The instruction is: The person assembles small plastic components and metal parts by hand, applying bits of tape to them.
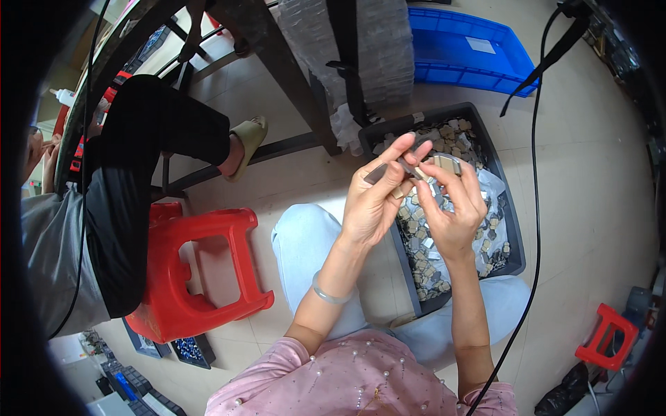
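Above a dark grey plastic bin (433, 304) between my knees, both of my hands meet at the fingertips. My left hand (371, 211) is closed on dark, flat strip-like pieces (375, 174), with a small beige bit near its thumb. My right hand (454, 215) pinches at the same cluster and has a beige and grey flat piece (448, 164) along its curled fingers. The exact kind of these pieces is too small to tell. Inside the bin lie many small beige, grey and silvery flat pieces (420, 262), partly over clear plastic film (491, 186).
A blue crate (479, 73) and a wrapped stack (381, 41) stand beyond the bin. To the left, another person sits on a red stool (156, 315) by a dark-framed table (291, 76). A black cable (537, 208) hangs at right, near another red stool (607, 338).
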`<action>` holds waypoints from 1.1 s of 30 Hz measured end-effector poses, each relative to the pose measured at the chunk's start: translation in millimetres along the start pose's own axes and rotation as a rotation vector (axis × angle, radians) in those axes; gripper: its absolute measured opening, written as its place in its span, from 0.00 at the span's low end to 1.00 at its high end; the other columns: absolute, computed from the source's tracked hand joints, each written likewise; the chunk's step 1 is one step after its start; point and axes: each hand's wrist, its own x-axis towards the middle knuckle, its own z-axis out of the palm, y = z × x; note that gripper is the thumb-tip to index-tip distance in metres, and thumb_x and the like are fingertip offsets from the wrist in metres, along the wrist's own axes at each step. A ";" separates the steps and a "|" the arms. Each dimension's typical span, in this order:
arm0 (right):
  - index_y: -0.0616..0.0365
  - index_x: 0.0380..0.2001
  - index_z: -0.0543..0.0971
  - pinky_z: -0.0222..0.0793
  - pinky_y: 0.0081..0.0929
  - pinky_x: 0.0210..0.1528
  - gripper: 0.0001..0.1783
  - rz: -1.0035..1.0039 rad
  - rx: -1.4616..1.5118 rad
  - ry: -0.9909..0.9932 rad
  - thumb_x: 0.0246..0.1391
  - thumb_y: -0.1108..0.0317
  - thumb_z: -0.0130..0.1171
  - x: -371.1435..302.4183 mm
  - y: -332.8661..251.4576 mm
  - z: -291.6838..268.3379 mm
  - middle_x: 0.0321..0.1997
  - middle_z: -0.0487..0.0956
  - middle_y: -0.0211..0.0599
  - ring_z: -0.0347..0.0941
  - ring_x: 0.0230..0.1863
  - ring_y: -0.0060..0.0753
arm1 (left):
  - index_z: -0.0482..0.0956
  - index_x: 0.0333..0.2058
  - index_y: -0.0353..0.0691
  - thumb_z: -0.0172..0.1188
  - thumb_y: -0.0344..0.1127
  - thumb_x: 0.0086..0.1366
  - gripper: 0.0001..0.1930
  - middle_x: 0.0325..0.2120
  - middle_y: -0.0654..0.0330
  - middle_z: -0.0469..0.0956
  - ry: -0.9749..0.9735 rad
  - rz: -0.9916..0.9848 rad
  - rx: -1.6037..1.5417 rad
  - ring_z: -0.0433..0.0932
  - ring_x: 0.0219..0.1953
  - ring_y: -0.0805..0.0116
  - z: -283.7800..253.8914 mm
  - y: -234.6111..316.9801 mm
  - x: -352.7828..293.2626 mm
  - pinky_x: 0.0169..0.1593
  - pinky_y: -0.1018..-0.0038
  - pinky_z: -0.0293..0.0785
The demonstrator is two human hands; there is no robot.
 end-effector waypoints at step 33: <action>0.71 0.36 0.76 0.68 0.18 0.35 0.09 0.458 0.705 0.068 0.50 0.78 0.59 2.9 24.3 -10.4 0.37 0.75 0.36 0.71 0.31 0.23 | 0.59 0.55 0.31 0.49 0.39 0.67 0.23 0.53 0.45 0.64 0.050 -0.042 -0.007 0.70 0.53 0.55 2.5 -5.2 11.8 0.54 0.66 0.72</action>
